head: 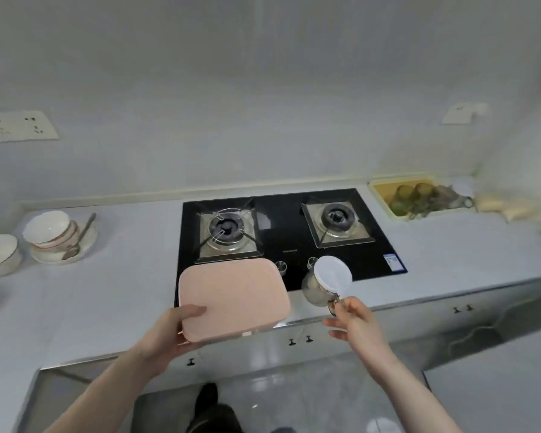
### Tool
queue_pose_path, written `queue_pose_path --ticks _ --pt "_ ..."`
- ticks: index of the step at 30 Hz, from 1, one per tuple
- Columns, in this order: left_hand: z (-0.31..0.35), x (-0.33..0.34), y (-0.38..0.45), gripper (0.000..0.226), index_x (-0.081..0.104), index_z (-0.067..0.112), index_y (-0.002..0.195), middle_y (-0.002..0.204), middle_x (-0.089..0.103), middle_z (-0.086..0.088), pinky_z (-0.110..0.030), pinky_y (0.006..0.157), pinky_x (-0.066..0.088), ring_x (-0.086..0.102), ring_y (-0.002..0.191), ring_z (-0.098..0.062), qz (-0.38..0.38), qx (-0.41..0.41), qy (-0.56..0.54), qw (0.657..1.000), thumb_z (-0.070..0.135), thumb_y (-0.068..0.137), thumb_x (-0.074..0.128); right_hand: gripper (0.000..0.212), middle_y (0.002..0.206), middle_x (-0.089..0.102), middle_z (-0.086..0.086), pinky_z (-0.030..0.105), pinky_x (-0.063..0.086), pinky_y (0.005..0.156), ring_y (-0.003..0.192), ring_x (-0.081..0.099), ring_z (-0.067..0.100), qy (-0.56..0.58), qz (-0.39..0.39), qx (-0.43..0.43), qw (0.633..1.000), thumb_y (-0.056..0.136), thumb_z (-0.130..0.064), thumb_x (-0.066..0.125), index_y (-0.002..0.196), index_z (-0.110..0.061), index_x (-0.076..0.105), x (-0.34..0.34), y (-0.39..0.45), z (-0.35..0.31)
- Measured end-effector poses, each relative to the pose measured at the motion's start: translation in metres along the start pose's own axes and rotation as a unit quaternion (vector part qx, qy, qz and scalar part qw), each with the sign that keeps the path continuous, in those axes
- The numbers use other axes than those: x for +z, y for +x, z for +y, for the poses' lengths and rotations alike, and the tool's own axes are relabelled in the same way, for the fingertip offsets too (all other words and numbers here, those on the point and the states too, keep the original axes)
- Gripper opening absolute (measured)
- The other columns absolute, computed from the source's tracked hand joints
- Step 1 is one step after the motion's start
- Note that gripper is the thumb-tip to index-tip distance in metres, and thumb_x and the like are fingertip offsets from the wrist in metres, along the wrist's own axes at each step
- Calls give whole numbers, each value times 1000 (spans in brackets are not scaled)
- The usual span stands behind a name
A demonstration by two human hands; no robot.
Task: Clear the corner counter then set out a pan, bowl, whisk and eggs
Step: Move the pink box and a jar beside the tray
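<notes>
Person, head-camera view: two forearms, bare to the frame edge, no sleeves showing. Left hand [172,326] and right hand [355,320] bare, ungloved. Lower body in dark clothing; one dark shoe [207,398].

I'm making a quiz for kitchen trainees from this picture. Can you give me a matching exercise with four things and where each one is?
Things:
1. pink box
2. lidded jar
3. stacked bowls
4. tray of glasses

Places:
A. counter, far right of the hob
B. held in the left hand
C. on a plate, left of the hob
D. held in the right hand

Pairs: 1-B, 2-D, 3-C, 4-A
</notes>
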State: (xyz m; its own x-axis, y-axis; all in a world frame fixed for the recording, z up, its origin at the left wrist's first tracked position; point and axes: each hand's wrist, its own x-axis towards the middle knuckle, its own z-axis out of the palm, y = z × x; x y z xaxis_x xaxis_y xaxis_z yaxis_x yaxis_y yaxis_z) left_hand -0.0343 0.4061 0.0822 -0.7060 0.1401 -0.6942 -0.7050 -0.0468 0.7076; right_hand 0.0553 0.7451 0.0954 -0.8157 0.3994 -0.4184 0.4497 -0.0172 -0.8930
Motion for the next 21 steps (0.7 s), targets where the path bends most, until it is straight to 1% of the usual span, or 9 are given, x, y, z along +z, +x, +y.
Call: queue_pose_path --ticks 3,5,7,8,10,11,15,18,21 --pt "-7 51 -3 42 66 10 123 119 73 -13 -41 87 57 69 107 -30 -29 -1 27 999 25 84 70 16 104 66 9 36 57 79 89 76 23 11 29 3 1000 103 -18 55 100 -2 58 -49 -8 12" --pt "-6 79 -1 46 67 10 123 119 73 -14 -44 91 57 69 106 -29 -49 -2 46 998 28 81 72 12 105 66 7 34 56 76 88 76 21 30 51 7 998 103 -18 55 97 -7 59 -74 -7 15" --pt "-1 111 4 59 68 10 123 120 73 -14 -47 94 58 68 111 -33 -70 -8 68 995 32 70 79 11 102 66 6 33 55 74 87 76 20 53 78 8 995 102 -18 57 94 -10 59 -101 -5 17" --pt "1 126 7 64 69 10 123 119 73 -14 -46 90 60 68 113 -34 -79 -11 71 994 32 64 80 12 100 66 6 33 56 75 88 76 21 62 89 8 994 101 -19 59 92 -12 58 -114 -3 17" --pt "9 159 17 68 69 9 123 120 73 -14 -40 79 62 68 113 -33 -95 -11 82 992 30 60 82 12 98 66 4 35 57 77 89 76 22 73 110 3 991 101 -21 60 91 -13 59 -140 3 17" --pt "11 170 19 69 69 10 123 120 73 -14 -39 77 62 68 112 -32 -102 -9 91 991 32 59 82 12 99 67 4 35 57 78 90 76 22 77 115 1 990 101 -21 59 92 -13 60 -149 5 16" --pt "19 243 48 68 70 14 121 119 74 -12 -41 82 59 68 109 -30 -129 -8 132 983 37 57 80 10 103 69 4 37 57 80 91 75 22 92 154 4 984 102 -17 57 97 -9 62 -208 24 17" --pt "21 309 73 64 70 14 120 117 74 -12 -45 89 59 67 110 -31 -147 -18 151 977 36 60 80 15 94 67 5 35 55 77 90 75 21 87 169 9 982 101 -19 58 87 -13 59 -257 39 16" --pt "17 373 94 54 71 10 118 106 75 -9 -47 99 55 67 99 -28 -161 -33 160 973 32 70 79 19 89 66 3 34 53 75 89 75 21 79 187 22 979 101 -22 59 84 -14 56 -306 54 12"
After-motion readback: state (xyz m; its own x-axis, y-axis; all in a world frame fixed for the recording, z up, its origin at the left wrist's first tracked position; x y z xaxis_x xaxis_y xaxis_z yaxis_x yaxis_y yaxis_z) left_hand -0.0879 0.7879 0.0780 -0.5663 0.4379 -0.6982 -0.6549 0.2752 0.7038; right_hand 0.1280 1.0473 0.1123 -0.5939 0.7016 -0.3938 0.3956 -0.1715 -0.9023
